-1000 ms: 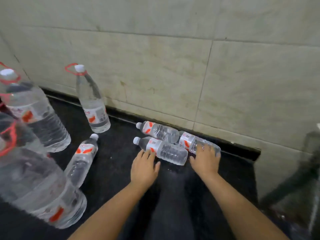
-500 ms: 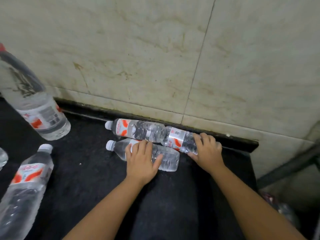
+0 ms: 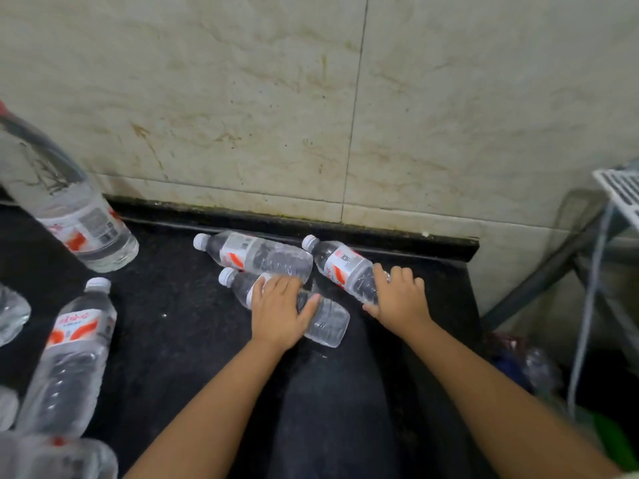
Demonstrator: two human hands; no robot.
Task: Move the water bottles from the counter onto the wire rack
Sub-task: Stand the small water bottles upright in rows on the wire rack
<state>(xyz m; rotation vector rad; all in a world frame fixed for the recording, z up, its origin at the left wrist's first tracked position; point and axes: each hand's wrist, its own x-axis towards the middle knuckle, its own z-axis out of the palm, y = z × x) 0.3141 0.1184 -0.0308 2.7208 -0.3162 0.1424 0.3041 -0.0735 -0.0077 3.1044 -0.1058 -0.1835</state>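
Observation:
Three small clear water bottles with white caps and red-white labels lie on the black counter (image 3: 193,340) near the wall. My left hand (image 3: 278,311) grips the nearest small bottle (image 3: 328,321) around its middle. My right hand (image 3: 397,299) grips the lower end of the right-hand small bottle (image 3: 342,267), whose cap points up-left. A third small bottle (image 3: 256,254) lies behind, untouched by either hand. A corner of the white wire rack (image 3: 619,195) shows at the right edge.
A tall bottle (image 3: 69,216) stands at the left; another bottle (image 3: 72,354) lies on its side beside it, with more bottles at the left edge. The tiled wall (image 3: 311,115) backs the counter, which ends at the right. Metal rack legs (image 3: 587,305) stand beyond.
My left hand's fingers have closed round the near bottle. The right-hand bottle has swung out from the wall under my right hand. The view has shifted right, showing the rack.

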